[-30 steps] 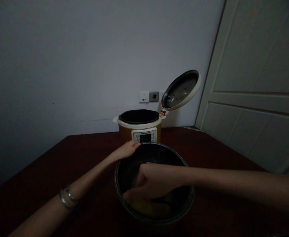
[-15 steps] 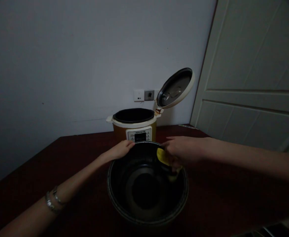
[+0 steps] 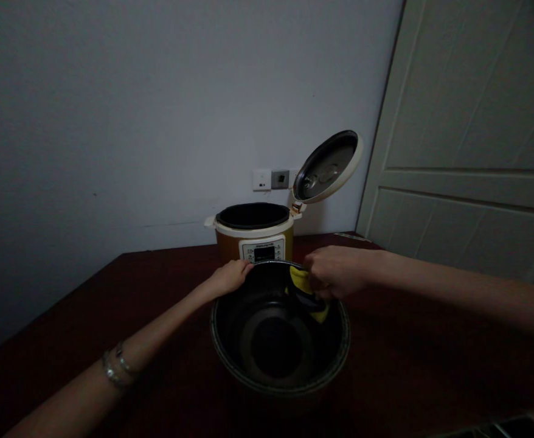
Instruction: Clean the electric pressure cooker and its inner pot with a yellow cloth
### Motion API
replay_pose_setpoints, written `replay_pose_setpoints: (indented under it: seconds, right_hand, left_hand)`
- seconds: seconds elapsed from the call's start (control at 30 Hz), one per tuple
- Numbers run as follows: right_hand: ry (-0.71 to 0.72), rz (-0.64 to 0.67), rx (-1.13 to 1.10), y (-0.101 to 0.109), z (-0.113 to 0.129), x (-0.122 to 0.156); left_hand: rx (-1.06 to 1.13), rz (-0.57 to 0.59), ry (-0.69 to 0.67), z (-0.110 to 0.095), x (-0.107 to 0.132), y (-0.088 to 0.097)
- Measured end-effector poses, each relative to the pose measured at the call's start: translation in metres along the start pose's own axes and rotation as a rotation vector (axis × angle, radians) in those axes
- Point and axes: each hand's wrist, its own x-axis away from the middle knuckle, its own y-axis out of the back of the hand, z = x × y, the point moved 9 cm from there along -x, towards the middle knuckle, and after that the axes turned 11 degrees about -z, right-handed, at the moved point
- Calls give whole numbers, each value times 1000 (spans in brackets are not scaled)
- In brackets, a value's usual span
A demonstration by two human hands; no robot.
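A dark round inner pot (image 3: 249, 374) stands on the table, tilted a little so that its inside faces me. My left hand (image 3: 231, 277) grips its far left rim, fingers closed over the edge. At the far right rim my right hand (image 3: 333, 269) is closed on a yellow and dark cloth (image 3: 300, 278), which lies against the pot's inner wall. Part of the cloth is hidden by the fingers. Behind the pot sits a rice cooker (image 3: 230, 242) with an orange-brown body, its lid (image 3: 328, 167) swung up to the right.
The dark red table (image 3: 157, 286) meets a pale wall (image 3: 157, 121) with socket plates (image 3: 280, 179) behind the cooker. A white panelled door (image 3: 454, 134) rises on the right. Something dark and shiny, hard to make out, shows at the lower right corner.
The view has shifted slightly, so everything sits a bit further right. My right hand has moved a little along the pot's rim with the cloth; my left hand keeps its grip.
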Motion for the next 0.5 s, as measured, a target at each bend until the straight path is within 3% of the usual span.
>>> replay_pose_setpoints:
  seconds: [0.13,0.23,0.4,0.5]
  right_hand:
    - [56,14,-195,6,38,39]
    - [104,3,-402,16,73,51]
    - [118,-137,-486,23,110,26]
    - [31,-284,-609,19,117,0]
  left_hand:
    - [-50,12,36,5,0,-3]
    - [-128,18,50,7,0,-3]
    - [-158,5,40,7,-2,-2]
    - [-149,8,19,5,-2,-2]
